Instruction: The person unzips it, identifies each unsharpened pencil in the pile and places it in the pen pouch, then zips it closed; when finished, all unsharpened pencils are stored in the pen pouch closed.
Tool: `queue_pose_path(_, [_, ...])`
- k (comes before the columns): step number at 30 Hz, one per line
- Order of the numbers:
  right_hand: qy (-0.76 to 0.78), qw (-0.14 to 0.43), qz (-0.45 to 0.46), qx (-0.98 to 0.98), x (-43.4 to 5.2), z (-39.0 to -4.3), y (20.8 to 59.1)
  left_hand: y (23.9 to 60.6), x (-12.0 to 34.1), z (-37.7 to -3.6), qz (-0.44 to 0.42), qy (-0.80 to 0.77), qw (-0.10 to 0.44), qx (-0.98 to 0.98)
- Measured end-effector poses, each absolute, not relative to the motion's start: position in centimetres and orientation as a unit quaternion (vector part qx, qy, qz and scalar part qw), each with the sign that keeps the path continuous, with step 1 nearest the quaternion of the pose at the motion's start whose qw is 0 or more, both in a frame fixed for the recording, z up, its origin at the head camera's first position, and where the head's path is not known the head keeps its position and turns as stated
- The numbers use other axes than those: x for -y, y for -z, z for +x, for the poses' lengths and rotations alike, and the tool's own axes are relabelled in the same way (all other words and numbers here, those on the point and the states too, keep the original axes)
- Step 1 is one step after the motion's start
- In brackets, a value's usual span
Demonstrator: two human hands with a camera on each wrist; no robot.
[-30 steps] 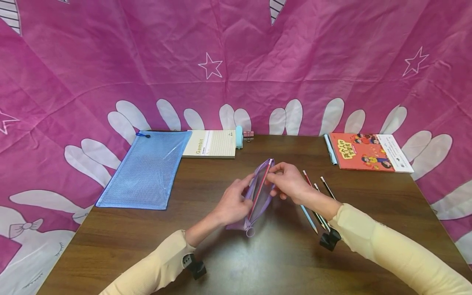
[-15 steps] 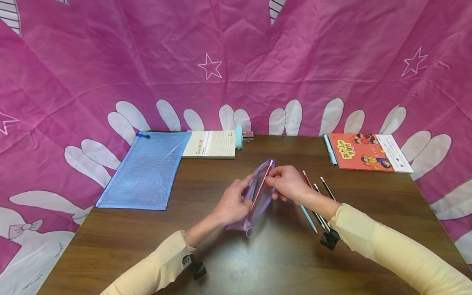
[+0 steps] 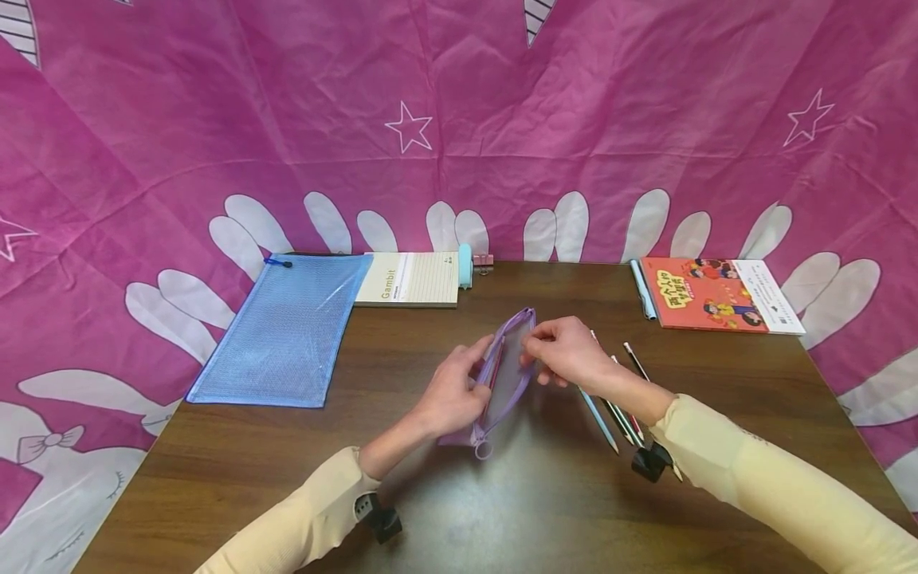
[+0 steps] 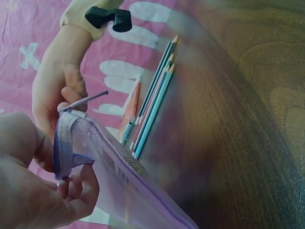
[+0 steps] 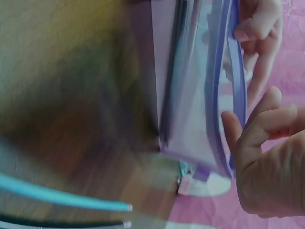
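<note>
I hold the purple pouch [image 3: 505,375] up on its edge over the middle of the worktop [image 3: 502,510], its zip side upward and its mouth parted. My left hand [image 3: 450,395] grips the pouch's left lip, thumb on the outside and fingers curled round the rim; in the left wrist view the fingers [image 4: 83,186] pinch the purple end of the pouch [image 4: 109,167] near its small tab. My right hand [image 3: 566,355] pinches the opposite lip near the far end, fingers bent onto the rim; the right wrist view shows those fingers [image 5: 257,129] on the purple edge of the pouch [image 5: 200,95], with the clear mesh wall beside them. So both grips are closed on the pouch, one on each side of its mouth. Its near end, with the ring pull [image 3: 483,449], rests on the worktop close to me.

Just right of the pouch, partly under my right forearm, lie the pencils [image 3: 610,406] in a loose bundle, one light blue, others dark and red, tips pointing toward me. They do not touch the pouch.

At the far edge lie a blue mesh bag [image 3: 287,327] on the left, hanging partly off the worktop, a Gambit notepad [image 3: 409,279] touching it, and a small blue item [image 3: 465,265] beside the notepad. On the far right sits a red book [image 3: 717,295] with a pale blue pen [image 3: 641,291] along its left edge. Pink cloth [image 3: 459,119] with stars hangs behind.
</note>
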State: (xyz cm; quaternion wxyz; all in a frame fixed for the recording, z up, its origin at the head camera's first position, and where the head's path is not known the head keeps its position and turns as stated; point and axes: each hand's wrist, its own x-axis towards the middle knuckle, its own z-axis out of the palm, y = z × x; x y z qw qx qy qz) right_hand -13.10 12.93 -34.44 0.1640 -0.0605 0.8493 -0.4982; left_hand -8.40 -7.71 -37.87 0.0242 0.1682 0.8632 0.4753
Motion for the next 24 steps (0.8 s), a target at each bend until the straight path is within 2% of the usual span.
queue_pose_path(7, [0.491, 0.140, -0.058, -0.858, -16.4, -14.0, 34.1, 37.9, 7.8, -8.5, 0.167, -0.473, 0.025, -0.865])
queue_pose_path(11, [0.454, 0.144, -0.061, -0.877, -19.6, -14.6, 34.3, 37.9, 7.7, -8.5, 0.169, -0.474, 0.029, -0.864])
queue_pose_path(17, [0.395, 0.155, -0.062, -0.904, -24.4, -14.8, 35.6, 38.0, 7.5, -8.5, 0.168, -0.477, 0.034, -0.862])
queue_pose_path(24, [0.293, 0.132, -0.073, -0.944, -27.6, -14.9, 37.6, 38.0, 7.4, -8.4, 0.165, -0.481, 0.041, -0.860])
